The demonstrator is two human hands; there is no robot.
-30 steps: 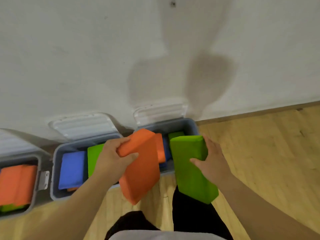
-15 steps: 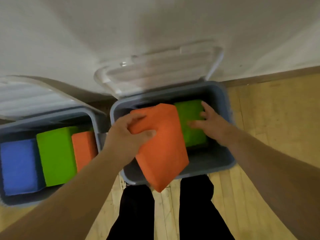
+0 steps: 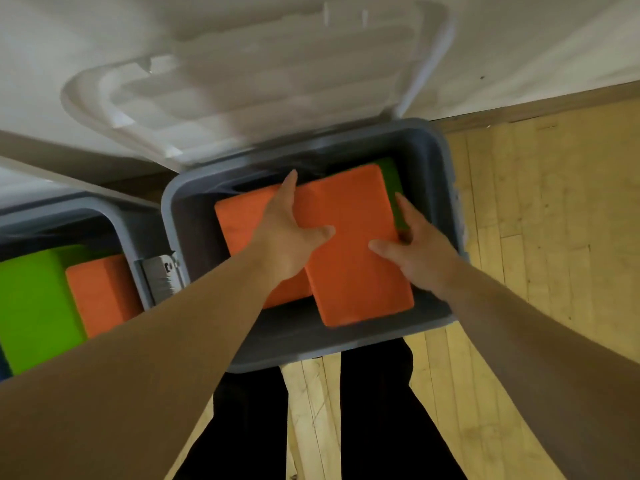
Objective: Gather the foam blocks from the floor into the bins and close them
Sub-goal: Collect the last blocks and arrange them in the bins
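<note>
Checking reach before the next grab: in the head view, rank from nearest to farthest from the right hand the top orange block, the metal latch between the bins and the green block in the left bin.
1. top orange block: gripped by the right hand, in the right bin.
2. metal latch: left of that bin.
3. green block: far left, in the left bin.

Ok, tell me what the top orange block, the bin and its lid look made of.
The orange block looks like foam: matte, faintly textured face, soft rounded corners. The bin is probably grey moulded plastic, smooth, with a rounded rim. The lid seems to be translucent whitish plastic with moulded ribs.
</note>
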